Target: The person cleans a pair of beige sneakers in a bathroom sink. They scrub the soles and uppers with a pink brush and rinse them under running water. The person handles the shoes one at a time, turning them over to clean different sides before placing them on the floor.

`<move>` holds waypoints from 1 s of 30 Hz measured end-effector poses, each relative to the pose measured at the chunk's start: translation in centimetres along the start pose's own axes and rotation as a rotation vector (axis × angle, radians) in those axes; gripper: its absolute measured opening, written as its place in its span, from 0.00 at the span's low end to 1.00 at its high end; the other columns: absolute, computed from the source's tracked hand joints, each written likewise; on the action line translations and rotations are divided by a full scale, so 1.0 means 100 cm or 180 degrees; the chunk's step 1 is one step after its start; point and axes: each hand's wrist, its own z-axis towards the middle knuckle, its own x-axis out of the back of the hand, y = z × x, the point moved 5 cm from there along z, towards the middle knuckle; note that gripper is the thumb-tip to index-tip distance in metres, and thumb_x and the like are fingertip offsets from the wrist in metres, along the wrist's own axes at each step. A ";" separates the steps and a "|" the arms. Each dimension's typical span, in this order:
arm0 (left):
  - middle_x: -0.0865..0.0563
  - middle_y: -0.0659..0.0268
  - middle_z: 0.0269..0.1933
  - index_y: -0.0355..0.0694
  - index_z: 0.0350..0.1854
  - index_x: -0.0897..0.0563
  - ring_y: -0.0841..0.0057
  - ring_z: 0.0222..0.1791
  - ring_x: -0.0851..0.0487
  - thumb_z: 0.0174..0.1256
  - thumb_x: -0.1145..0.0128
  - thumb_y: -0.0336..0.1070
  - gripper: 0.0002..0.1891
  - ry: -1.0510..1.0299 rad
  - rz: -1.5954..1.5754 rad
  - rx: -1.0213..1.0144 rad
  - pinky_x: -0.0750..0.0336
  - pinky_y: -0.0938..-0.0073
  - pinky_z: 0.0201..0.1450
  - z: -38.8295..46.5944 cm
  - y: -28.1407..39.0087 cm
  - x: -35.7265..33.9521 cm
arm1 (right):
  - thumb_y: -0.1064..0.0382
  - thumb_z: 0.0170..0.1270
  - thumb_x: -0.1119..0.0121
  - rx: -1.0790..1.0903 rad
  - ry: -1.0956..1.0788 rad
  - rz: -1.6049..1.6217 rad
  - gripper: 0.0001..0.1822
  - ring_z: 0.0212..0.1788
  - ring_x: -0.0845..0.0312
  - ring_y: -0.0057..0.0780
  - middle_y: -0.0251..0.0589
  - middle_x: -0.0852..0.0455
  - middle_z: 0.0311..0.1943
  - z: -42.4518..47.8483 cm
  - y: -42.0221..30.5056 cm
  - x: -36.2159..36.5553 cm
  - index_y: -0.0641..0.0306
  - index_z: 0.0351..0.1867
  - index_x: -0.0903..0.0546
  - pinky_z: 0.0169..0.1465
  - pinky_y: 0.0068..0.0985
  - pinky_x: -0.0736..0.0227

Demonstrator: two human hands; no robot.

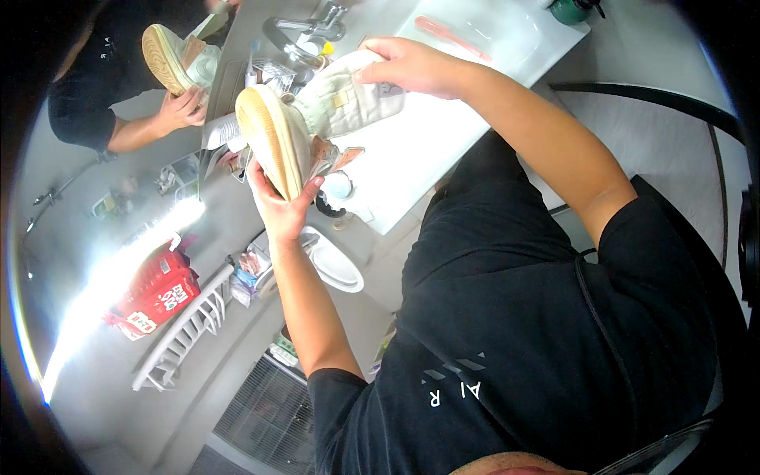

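Note:
My left hand (285, 202) grips a white sneaker (303, 133) from below, near one end of its tan rubber sole (267, 139), which faces left. Brown-pink flaps (344, 157) hang off the sneaker's side. Between finger and thumb, my right hand (409, 65) pinches the upper edge of a pale, padded fabric piece (347, 98) with a small yellowish tag. This piece meets the sneaker; whether the two are joined, I cannot tell. Both are held above a white washbasin counter (436, 130). The mirror (136, 119) shows the sneaker and a hand too.
A chrome faucet (297, 29) stands behind the fabric. A pink brush or comb (451, 38) lies in the basin. Left of the hands are a wire basket (276, 74) and a white tube (222, 130). A lidded jar (337, 185) sits near the sneaker; a green container (570, 10) is at the corner.

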 end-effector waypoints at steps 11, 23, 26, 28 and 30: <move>0.24 0.60 0.64 0.36 0.71 0.34 0.68 0.64 0.22 0.42 0.13 0.32 0.52 0.0198 0.0441 -0.0122 0.27 0.64 0.69 -0.002 -0.004 -0.012 | 0.76 0.66 0.49 -0.0511 0.0218 0.0179 0.26 0.49 0.13 0.32 0.44 0.16 0.53 -0.014 -0.007 -0.019 0.61 0.66 0.27 0.45 0.28 0.16; 0.24 0.56 0.67 0.35 0.73 0.39 0.66 0.65 0.21 0.45 0.13 0.30 0.54 0.0445 -0.0232 0.0232 0.25 0.62 0.70 -0.017 -0.005 -0.070 | 0.22 0.75 0.58 -0.0902 0.1110 0.1546 0.36 0.33 0.26 0.24 0.32 0.19 0.33 0.024 0.021 -0.034 0.53 0.40 0.16 0.37 0.29 0.36; 0.26 0.55 0.68 0.35 0.74 0.39 0.65 0.66 0.22 0.45 0.13 0.30 0.54 0.0490 -0.0270 0.0259 0.25 0.61 0.70 -0.017 0.003 -0.077 | 0.36 0.75 0.45 -0.0812 0.1334 0.1671 0.26 0.37 0.20 0.29 0.36 0.16 0.34 0.034 0.021 -0.037 0.59 0.39 0.17 0.41 0.38 0.23; 0.27 0.55 0.68 0.34 0.73 0.38 0.64 0.67 0.23 0.45 0.13 0.31 0.54 0.0539 -0.0205 0.0263 0.26 0.60 0.71 -0.016 0.007 -0.076 | 0.50 0.70 0.38 -0.0507 0.1222 0.1859 0.16 0.33 0.19 0.29 0.35 0.17 0.31 0.035 0.013 -0.038 0.62 0.36 0.17 0.37 0.35 0.22; 0.27 0.54 0.67 0.34 0.72 0.37 0.63 0.67 0.23 0.44 0.12 0.33 0.54 0.0583 -0.0038 0.0258 0.27 0.60 0.72 -0.013 0.010 -0.074 | 0.52 0.69 0.38 -0.0160 0.1063 0.1777 0.14 0.30 0.20 0.27 0.34 0.17 0.28 0.040 0.013 -0.033 0.61 0.35 0.16 0.33 0.34 0.23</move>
